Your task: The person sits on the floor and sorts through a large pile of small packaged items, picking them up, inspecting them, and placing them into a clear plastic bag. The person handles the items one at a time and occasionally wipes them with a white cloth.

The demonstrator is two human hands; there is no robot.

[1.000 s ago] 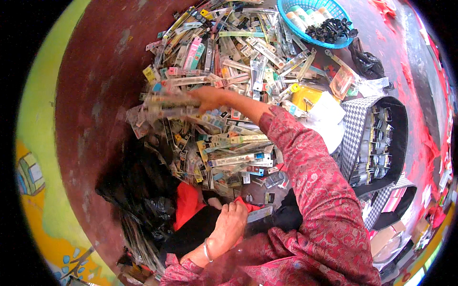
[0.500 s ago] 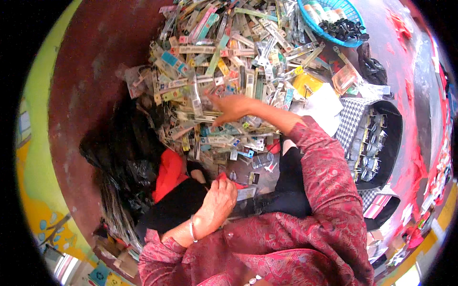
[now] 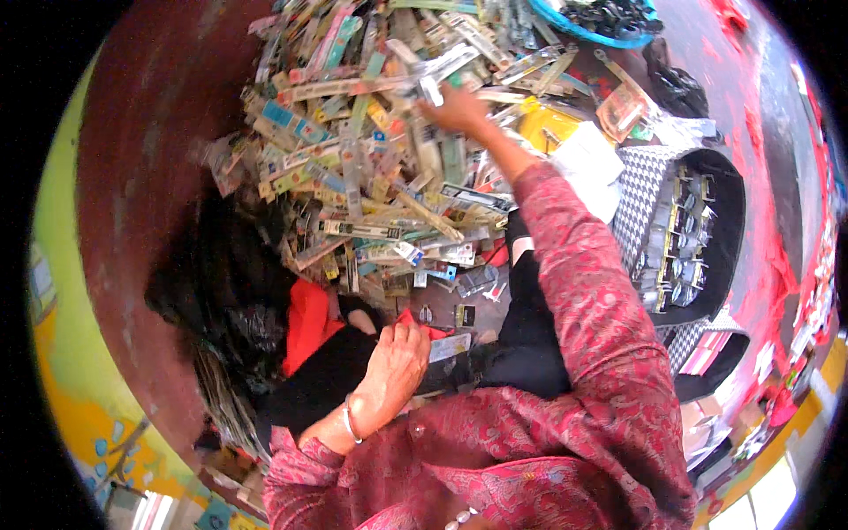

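A large heap of slim clear plastic packets [image 3: 362, 231] with coloured card labels spreads in front of my legs. Over its upper part reaches my right hand [image 3: 459, 110], blurred by motion, its fingers closed on a slim plastic packet [image 3: 430, 91]. My left hand [image 3: 397, 364], wearing a bangle, rests over my lap with curled fingers. Red cloth [image 3: 405, 317] pokes out just past its fingertips; whether the fingers grip it I cannot tell. Close to that hand lie a pale flat packet [image 3: 450, 346] and a small black card [image 3: 464, 315].
On the right stand a houndstooth-patterned box [image 3: 640, 199] of small carded items and a smaller patterned box [image 3: 680, 340]. A blue basket [image 3: 609, 38] sits at the far right. White sheeting [image 3: 579, 168] lies beside a yellow packet [image 3: 543, 124]. Black plastic [image 3: 225, 274] bunches at left.
My right hand has moved farther away across the heap, its spread fingers now closed on a packet. My left hand stays over my lap. The view has shifted slightly.
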